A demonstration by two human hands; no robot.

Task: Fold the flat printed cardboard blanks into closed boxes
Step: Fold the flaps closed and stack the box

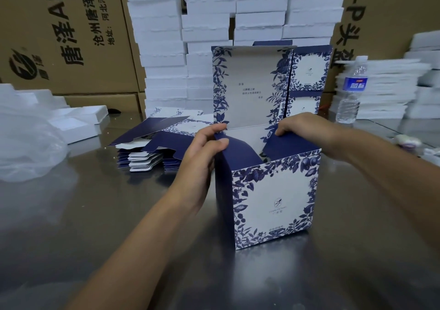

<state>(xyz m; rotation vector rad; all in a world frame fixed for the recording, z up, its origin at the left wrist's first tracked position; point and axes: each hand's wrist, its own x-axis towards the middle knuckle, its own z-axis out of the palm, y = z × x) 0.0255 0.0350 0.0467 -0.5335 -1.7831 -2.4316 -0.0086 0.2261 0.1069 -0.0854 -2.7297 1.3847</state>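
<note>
At centre frame, a blue-and-white floral box [271, 198] stands upright on a shiny metal worktop [95, 226], its lid flap raised at the back. The left hand [202, 157] pinches the box's left dark-blue side flap [238, 151] between thumb and fingers. The right hand [302, 129] presses the right side flap [285, 146] inward, fingers curled on its edge. Flat blanks [154, 148] lie stacked at centre left; finished boxes [307, 71] stand behind.
</note>
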